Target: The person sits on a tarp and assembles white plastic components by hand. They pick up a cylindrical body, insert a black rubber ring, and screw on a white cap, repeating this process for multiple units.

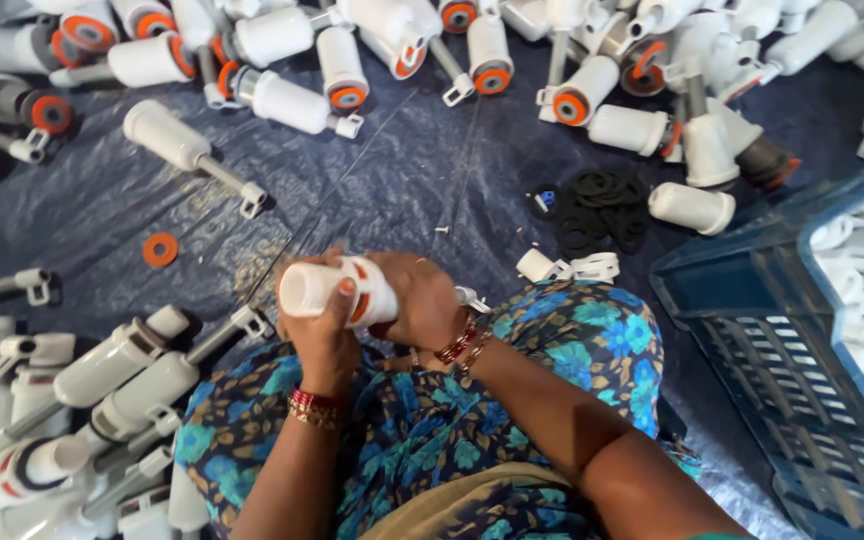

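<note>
I hold a white plastic cylinder (314, 288) with an orange ring at one end, just above my lap. My left hand (324, 335) wraps around its body from below. At the ringed end my right hand (422, 300) closes over it, fingers curled on the orange ring. A thin white stem with a clip pokes out past my right hand. Both wrists wear red and gold bangles.
Many white cylinders with orange rings (287, 100) lie across the dark blue tarp (402, 170) at the top and left. A pile of black rubber rings (602, 205) sits ahead on the right. A loose orange washer (160, 249) lies left. A blue plastic crate (752, 330) with white parts stands right.
</note>
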`<state>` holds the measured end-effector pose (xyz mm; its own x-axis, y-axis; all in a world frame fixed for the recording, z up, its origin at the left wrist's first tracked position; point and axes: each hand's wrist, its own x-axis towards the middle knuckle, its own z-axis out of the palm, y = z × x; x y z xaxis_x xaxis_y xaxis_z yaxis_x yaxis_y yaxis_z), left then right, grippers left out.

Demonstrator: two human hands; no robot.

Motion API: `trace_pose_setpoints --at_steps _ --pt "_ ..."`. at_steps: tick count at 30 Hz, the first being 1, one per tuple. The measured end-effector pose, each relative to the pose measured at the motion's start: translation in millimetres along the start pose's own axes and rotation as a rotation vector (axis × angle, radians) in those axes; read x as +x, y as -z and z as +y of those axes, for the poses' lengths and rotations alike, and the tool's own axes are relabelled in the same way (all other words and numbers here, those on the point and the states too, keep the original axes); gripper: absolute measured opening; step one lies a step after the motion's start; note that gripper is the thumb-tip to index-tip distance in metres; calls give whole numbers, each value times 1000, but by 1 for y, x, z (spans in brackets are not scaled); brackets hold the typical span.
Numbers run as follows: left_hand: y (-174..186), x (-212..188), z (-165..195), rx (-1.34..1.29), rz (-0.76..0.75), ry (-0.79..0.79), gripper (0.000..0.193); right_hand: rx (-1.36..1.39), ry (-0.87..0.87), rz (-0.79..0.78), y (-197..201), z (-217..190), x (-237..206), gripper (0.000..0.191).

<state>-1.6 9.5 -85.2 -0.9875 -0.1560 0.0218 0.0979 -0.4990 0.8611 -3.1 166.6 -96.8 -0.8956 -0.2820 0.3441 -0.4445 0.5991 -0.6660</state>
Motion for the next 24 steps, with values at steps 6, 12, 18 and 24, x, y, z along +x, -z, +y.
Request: trace_pose_setpoints --at_steps 6,12,18,24 --pt "20 9 22 100 -520 35 42 495 -101 -362 13 1 -2 86" --pt "9 0 1 140 -66 -48 40 52 -29 24 -7 -3 -2 84" --pt "27 5 24 262 -551 -151 40 433 68 -362 2 18 -2 88" --pt "-4 2 9 76 24 -51 34 16 -83 -88 -14 3 2 82"
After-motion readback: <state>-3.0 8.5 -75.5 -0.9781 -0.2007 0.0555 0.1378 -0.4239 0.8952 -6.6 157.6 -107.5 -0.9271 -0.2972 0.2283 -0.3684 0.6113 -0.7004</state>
